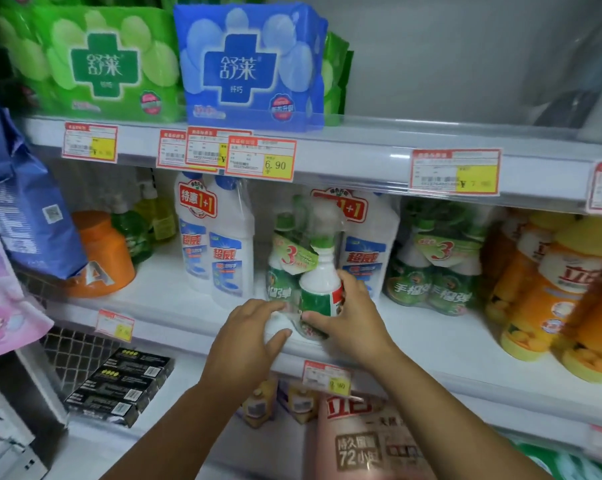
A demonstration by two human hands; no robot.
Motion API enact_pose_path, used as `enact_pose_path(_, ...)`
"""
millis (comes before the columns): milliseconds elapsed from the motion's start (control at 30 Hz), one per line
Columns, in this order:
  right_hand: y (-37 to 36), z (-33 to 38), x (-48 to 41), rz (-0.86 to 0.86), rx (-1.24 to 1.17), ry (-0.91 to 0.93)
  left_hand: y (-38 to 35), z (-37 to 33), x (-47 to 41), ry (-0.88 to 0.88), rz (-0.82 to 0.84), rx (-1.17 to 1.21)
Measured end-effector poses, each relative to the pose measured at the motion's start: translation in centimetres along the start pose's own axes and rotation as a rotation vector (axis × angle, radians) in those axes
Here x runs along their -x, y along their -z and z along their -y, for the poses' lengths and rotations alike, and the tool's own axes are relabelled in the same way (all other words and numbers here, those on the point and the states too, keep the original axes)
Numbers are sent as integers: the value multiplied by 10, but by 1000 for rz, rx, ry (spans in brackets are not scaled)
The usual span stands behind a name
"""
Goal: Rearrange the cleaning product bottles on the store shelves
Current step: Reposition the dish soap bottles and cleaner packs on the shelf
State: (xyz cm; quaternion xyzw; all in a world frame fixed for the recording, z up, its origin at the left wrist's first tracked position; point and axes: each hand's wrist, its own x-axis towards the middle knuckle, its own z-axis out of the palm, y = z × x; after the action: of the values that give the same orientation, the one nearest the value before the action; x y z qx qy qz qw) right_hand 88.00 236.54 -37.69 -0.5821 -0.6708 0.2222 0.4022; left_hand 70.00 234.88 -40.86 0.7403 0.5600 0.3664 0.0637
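Now my right hand [348, 317] is wrapped around the lower body of a shrink-wrapped pack of white bottles with green caps and green labels [313, 271], thumb on the near face and fingers round the right side, so that grip is clenched on the pack. My left hand [247, 336] lies just left of it, fingers spread loosely and pressed against the clear wrap at the pack's base; it grasps nothing. The pack stands upright near the front edge of the white middle shelf [175, 306]. Just left stands a twin pack of tall white bottles with blue labels [220, 247], and another such twin pack [372, 244] stands behind and to the right. Further right sits a second green-capped wrapped pack [434, 271], then yellow-capped orange bottles [548, 289]. Far left on the same shelf is an orange tub [102, 258].
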Motion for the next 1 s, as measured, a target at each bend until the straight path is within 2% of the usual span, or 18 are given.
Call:
enact_pose_path(200, 87, -34, 42, 48, -73, -118, -25, -51, -7, -52, 33, 99)
enact_pose_path(433, 162, -80, 66, -87, -131, -235, -80, -111, -21, -19, 218, 274)
enact_pose_path(567, 176, -108, 62, -132, -218, -289, -103, -125, -28, 13, 264, 353)
enact_pose_path(733, 176, -118, 56, -104, -269, -251, -117, -129, -37, 36, 272, 360)
enact_pose_path(900, 170, -113, 53, -73, -155, -190, -122, -128, -41, 60, 262, 403)
enact_pose_path(1000, 165, -109, 53, -126, -68, -185, -122, -128, -42, 70, 240, 424)
